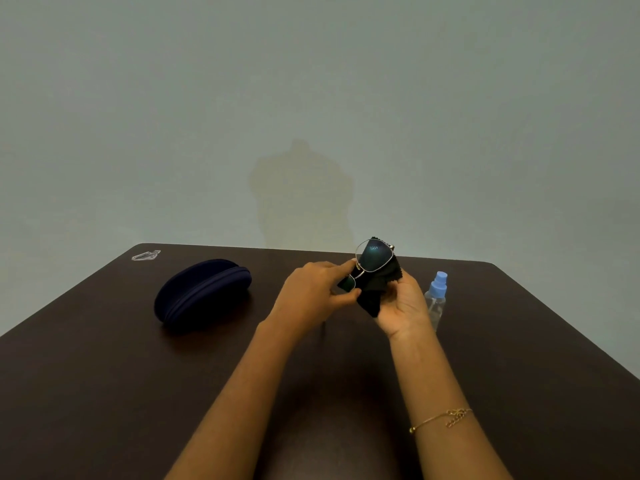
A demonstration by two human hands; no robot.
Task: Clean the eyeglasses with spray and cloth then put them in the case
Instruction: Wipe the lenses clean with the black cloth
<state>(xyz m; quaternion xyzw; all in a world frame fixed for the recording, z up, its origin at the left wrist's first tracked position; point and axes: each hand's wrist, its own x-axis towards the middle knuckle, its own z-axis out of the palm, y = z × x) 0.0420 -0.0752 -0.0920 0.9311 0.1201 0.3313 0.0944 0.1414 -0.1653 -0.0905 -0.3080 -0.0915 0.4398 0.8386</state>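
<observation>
The eyeglasses [370,263], thin metal frame, are held in the air above the far middle of the bench [104,375], tilted, one lens raised against a black cloth [375,289]. A faint mark shows on the raised lens; it cannot be read. The left hand [311,292] pinches the lower part of the frame between thumb and forefinger, the other fingers curled. The right hand [407,303] grips the cloth from below, fingers closed round the bunched fabric behind the lens. The two hands are just beside each other, with the glasses between them.

A clear spray bottle [437,299] with a blue cap stands upright on the bench just right of the right hand, partly hidden by it; no label is legible. A dark blue zipped case [202,294], closed, lies on the bench well left of the hands. A small sticker [146,255] sits near the far left corner, its print too small to read. A gold bracelet [441,419] circles the right forearm.
</observation>
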